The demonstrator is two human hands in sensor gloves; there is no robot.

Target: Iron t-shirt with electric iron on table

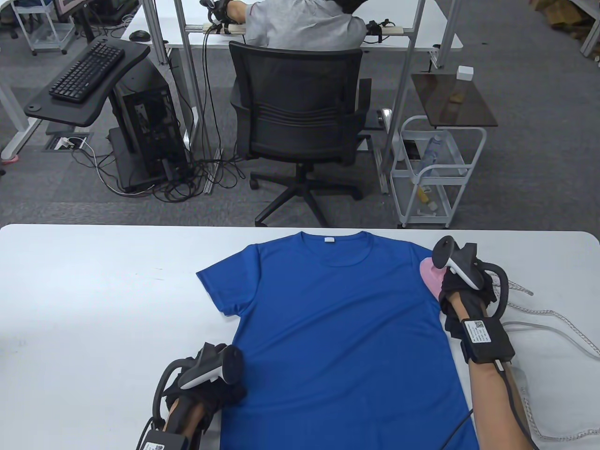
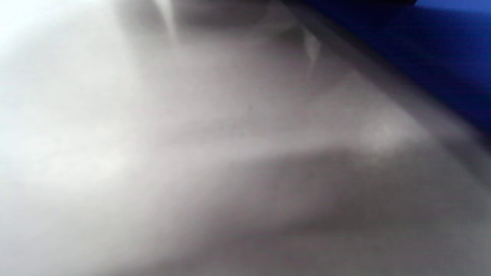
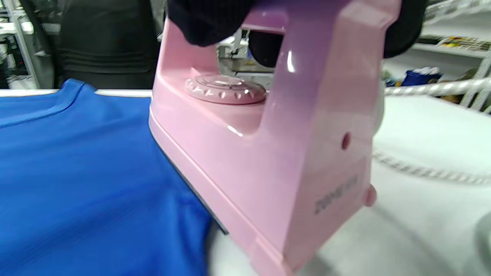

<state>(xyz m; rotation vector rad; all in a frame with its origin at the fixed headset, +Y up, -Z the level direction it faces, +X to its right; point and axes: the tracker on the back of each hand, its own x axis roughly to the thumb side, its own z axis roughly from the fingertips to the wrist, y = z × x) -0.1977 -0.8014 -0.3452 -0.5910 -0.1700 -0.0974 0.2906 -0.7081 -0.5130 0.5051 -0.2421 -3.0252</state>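
Blue t-shirt [image 1: 342, 328] was laid flat, front up, on the white table [image 1: 93, 290], collar toward the far edge. The pink iron [image 3: 261, 153] was gripped by its handle in the right hand [image 1: 461, 286], gloved fingers [image 3: 207, 19] wrapped over the top. It was positioned at the shirt's right shoulder, apparently tipped on its left edge so the soleplate looked lifted off the cloth — full contact could not be confirmed. Its braided cord [image 1: 558, 318] trailed off to the right on the table.

The left hand [image 1: 211, 389] was rested at the shirt's lower left edge; whether the fingers pinched the cloth or just lay on the table could not be told — the left wrist view was blurred.

For this step, judged: the soleplate should be lowered flat before any stroke, and passes run from the shoulder inward. The hem should be held taut by the left hand so no fold gets pressed in. Cord should be kept off the fabric and clear of the iron's path.
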